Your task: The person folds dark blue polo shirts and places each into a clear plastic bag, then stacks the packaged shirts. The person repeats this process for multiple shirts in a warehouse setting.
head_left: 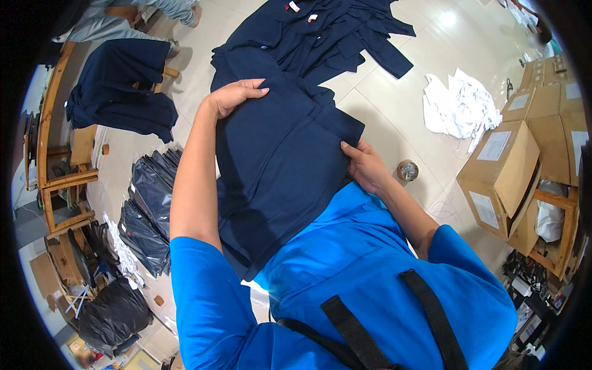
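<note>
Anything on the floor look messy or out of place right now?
Yes: a crumpled white cloth heap lies loose on the tiles by the cardboard boxes, and a tape roll sits alone near the right hand.

A bright, evenly lit indoor view from a fisheye lens. Light comes from above: a soft white glare spot shines on the glossy pale floor tiles [445, 20] near the top right. Shadows are faint and soft under the dark garments. The picture sits inside a round black border, and straight lines, such as the wooden bench [46, 123] at left and the cardboard boxes [502, 176] at right, bend toward the rim. The centre is sharp; the edges smear slightly.
</note>
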Demonstrator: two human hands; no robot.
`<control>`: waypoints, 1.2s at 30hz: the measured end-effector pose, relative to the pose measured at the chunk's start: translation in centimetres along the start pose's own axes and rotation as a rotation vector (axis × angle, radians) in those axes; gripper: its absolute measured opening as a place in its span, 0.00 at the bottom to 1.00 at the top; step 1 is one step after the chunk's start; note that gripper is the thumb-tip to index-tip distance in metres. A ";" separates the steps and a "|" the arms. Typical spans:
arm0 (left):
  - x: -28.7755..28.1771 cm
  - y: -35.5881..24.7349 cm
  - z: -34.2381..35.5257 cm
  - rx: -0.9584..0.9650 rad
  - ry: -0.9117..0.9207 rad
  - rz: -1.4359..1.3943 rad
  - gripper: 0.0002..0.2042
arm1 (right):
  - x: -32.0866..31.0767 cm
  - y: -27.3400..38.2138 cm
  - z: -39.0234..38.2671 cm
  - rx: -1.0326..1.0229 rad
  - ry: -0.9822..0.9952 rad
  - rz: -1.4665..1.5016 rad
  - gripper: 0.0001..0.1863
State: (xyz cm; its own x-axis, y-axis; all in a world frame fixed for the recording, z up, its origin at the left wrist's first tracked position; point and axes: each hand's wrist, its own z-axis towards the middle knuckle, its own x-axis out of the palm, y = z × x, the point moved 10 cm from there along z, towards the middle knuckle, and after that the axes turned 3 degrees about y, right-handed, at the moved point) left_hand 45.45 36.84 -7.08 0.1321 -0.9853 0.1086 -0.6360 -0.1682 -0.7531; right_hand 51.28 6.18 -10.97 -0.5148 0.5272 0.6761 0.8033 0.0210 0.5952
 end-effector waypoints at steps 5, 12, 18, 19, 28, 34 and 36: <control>-1.3 -0.2 0.0 0.130 -0.048 0.039 0.13 | -0.7 0.3 -0.8 -0.064 -0.027 0.002 0.18; -2.8 -0.7 -1.0 0.045 -0.191 0.083 0.12 | 0.1 3.7 -2.7 -0.264 0.018 -0.394 0.20; 0.7 -4.3 -2.2 0.281 -0.027 0.165 0.12 | 3.1 6.1 -3.6 -0.319 0.049 -0.350 0.14; 1.1 -5.2 -2.8 0.301 0.000 0.162 0.11 | 2.8 6.1 -3.5 -0.320 -0.024 -0.475 0.13; 1.2 -17.8 -9.5 0.660 -0.343 0.813 0.24 | 9.1 16.9 -5.8 -0.712 -0.092 -0.637 0.32; 1.4 -27.6 -15.0 0.864 -0.290 0.713 0.12 | 11.8 24.7 -4.8 -0.945 -0.113 -0.774 0.32; 1.4 -30.1 -16.0 0.961 -0.295 0.714 0.11 | 12.6 27.7 -4.2 -1.036 -0.112 -0.838 0.31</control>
State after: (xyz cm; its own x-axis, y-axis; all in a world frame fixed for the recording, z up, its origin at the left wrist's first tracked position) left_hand 52.65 40.07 26.10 0.2300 -0.7816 -0.5799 0.1651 0.6185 -0.7682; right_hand 65.83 9.86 15.85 -0.6699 0.7398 -0.0627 -0.3635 -0.2532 0.8965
